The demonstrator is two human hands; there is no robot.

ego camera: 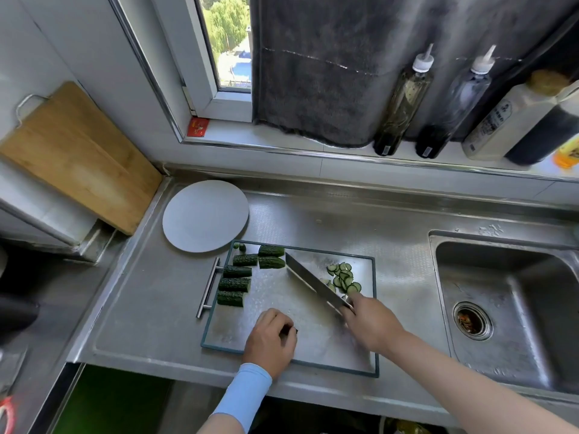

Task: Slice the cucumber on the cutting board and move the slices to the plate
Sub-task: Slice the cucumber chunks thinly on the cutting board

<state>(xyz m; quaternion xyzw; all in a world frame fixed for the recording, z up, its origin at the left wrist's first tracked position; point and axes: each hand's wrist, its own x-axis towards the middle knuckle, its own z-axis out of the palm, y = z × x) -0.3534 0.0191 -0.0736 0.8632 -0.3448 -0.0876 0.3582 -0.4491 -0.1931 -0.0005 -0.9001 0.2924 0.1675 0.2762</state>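
Observation:
A steel cutting board (275, 311) with a dark rim lies on the counter. Several dark green cucumber chunks (238, 272) sit along its left and far side. A small heap of thin cucumber slices (344, 277) lies at its far right. My right hand (369, 324) grips the handle of a knife (310, 281), whose blade points away to the left over the board's middle. My left hand (270, 341) rests on the board's near part, its fingers curled round a small dark cucumber piece (292, 331), mostly hidden. The round white plate (205, 216) stands bare just beyond the board's far left corner.
A sink (507, 311) lies to the right of the board. A wooden board (78, 158) leans against the left wall. Several sauce bottles (404, 98) stand on the window sill behind, next to a dark cloth (329, 73).

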